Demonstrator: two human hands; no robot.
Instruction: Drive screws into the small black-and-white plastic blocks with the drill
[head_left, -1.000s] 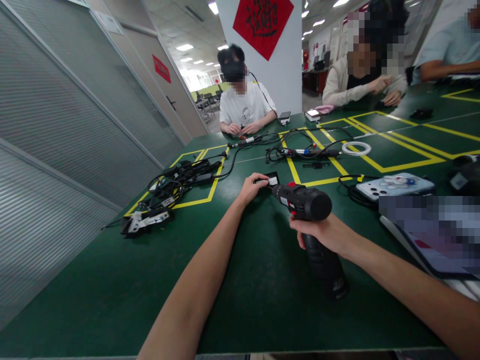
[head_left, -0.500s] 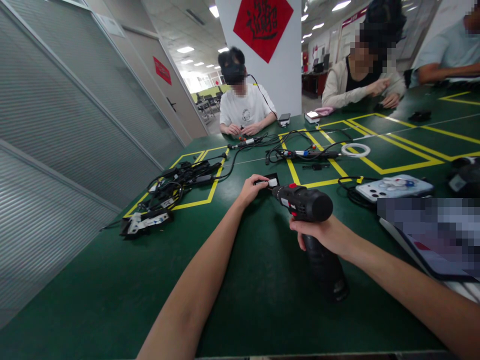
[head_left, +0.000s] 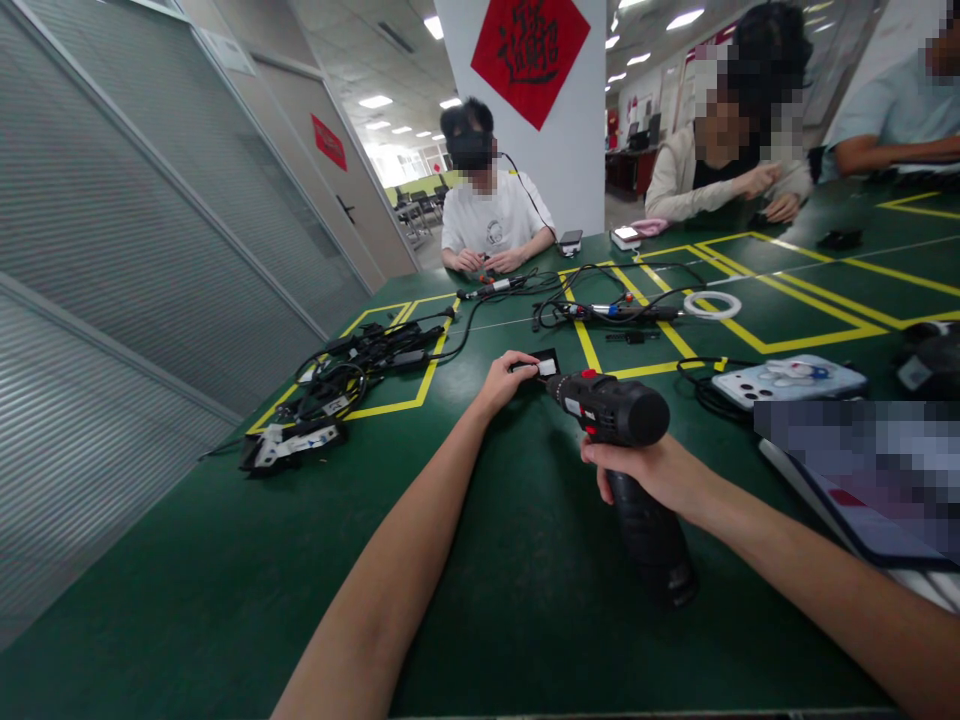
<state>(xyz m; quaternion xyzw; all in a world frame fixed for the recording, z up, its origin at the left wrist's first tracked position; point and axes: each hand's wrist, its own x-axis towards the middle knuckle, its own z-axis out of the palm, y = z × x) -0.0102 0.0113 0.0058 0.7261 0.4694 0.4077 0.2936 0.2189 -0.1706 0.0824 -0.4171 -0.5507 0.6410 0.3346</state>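
My right hand (head_left: pixel 654 472) is closed round the grip of a black cordless drill (head_left: pixel 619 412) with red marks. The drill's nose points at a small black part with a white label (head_left: pixel 541 365) that lies on the green table (head_left: pixel 225 560). My left hand (head_left: pixel 504 380) pinches that small part and holds it down on the table top. The drill tip meets the part right beside my left fingers.
A heap of black cables and adapters (head_left: pixel 352 365) lies to the left inside yellow floor-tape lines. A phone (head_left: pixel 787 380), a tablet (head_left: pixel 862 490), a white tape ring (head_left: pixel 712 304) and more cables (head_left: pixel 600 305) are to the right. Three other people sit at the far side.
Hands and drill keep their places; only the view has shifted slightly.
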